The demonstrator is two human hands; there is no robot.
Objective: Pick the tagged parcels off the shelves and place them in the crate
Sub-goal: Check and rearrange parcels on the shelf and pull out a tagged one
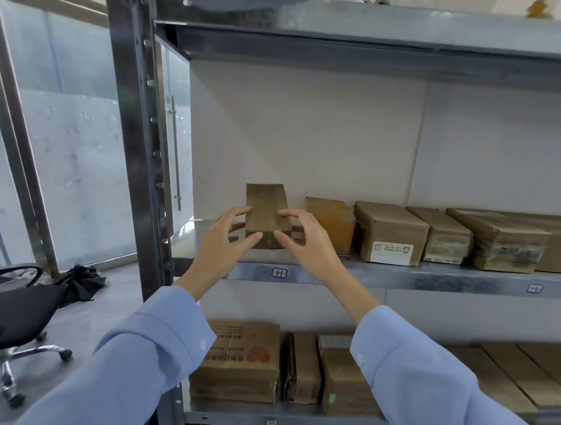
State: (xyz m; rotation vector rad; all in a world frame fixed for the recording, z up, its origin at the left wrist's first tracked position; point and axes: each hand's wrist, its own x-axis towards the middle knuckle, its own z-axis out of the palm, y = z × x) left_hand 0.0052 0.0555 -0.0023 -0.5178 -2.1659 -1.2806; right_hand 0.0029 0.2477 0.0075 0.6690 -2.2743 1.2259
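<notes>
Left hand (220, 246), right hand (308, 243): fingers pinch parcel (265, 208); long axis runs back into shelf (383, 273).

A small parcel (265, 211) of plain brown cardboard is found upright at the left end of the middle shelf (399, 275), gripped low on its sides by the left hand (225, 238) and the right hand (307, 243). A row of parcels (390, 232), brown and taped, is laid flat just to its right, and a white label is noted on one.
</notes>
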